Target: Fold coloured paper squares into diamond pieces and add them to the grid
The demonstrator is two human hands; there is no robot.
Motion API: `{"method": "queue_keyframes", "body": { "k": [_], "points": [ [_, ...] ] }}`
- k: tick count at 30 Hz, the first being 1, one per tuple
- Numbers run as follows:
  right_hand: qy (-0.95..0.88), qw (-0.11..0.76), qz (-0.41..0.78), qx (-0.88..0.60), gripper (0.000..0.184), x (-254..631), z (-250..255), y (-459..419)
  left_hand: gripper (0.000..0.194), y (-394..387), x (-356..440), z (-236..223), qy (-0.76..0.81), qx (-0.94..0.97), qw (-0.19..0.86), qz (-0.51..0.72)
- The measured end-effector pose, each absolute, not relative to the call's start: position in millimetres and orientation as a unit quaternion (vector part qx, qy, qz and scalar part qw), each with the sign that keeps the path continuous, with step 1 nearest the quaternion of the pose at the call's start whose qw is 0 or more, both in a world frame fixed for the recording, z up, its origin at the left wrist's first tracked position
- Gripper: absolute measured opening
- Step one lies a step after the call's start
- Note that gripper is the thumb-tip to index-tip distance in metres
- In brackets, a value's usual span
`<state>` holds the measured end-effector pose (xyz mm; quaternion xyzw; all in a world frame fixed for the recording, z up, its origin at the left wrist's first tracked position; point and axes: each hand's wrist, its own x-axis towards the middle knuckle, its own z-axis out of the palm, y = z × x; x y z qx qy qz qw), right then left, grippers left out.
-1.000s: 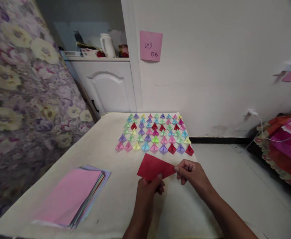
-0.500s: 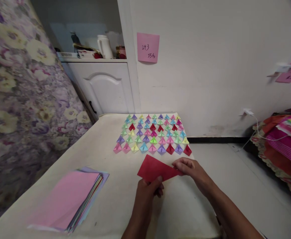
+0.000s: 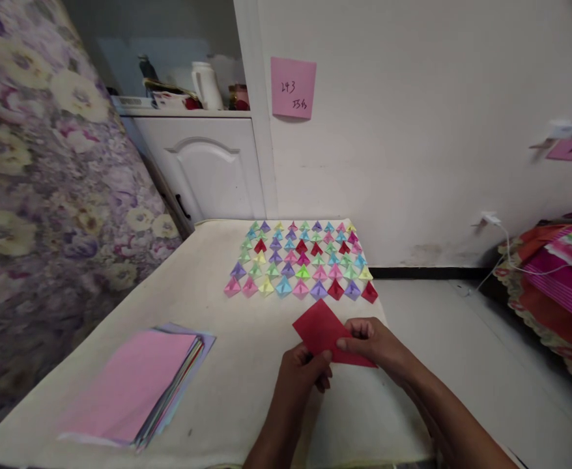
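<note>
A folded red paper sheet (image 3: 321,329) is held just above the white table (image 3: 217,293), near its front right part. My left hand (image 3: 307,368) pinches its lower left edge with thumb and fingers. My right hand (image 3: 371,342) grips the paper's right side, fingers curled over it. Beyond the paper lie rows of small folded paper shapes (image 3: 300,264) in pink, blue, green, purple, yellow and red.
A stack of coloured paper sheets (image 3: 142,381), pink on top, lies at the table's front left. A flowered cloth (image 3: 46,195) hangs on the left. A white cabinet (image 3: 202,166) and a wall with a pink note (image 3: 292,88) stand behind. Bright fabric (image 3: 559,273) lies at the right.
Both hands have turned and shifted the red paper to the right; my right hand now covers more of its right side.
</note>
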<state>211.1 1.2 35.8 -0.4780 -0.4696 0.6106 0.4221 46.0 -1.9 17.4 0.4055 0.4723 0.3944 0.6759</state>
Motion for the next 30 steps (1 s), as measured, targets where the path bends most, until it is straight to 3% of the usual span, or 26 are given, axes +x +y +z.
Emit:
{"method": "queue_keyframes", "body": {
  "k": [23, 30],
  "points": [
    [-0.486, 0.440, 0.597, -0.461, 0.022, 209.5, 40.3, -2.4, 0.025, 1.0, 37.7, 18.1, 0.460, 0.478, 0.628, 0.405],
    [-0.498, 0.439, 0.587, -0.462, 0.020, 211.2, 39.1, -1.7, 0.022, 5.1, 37.5, 18.8, 0.464, 0.423, 0.605, 0.490]
  ]
}}
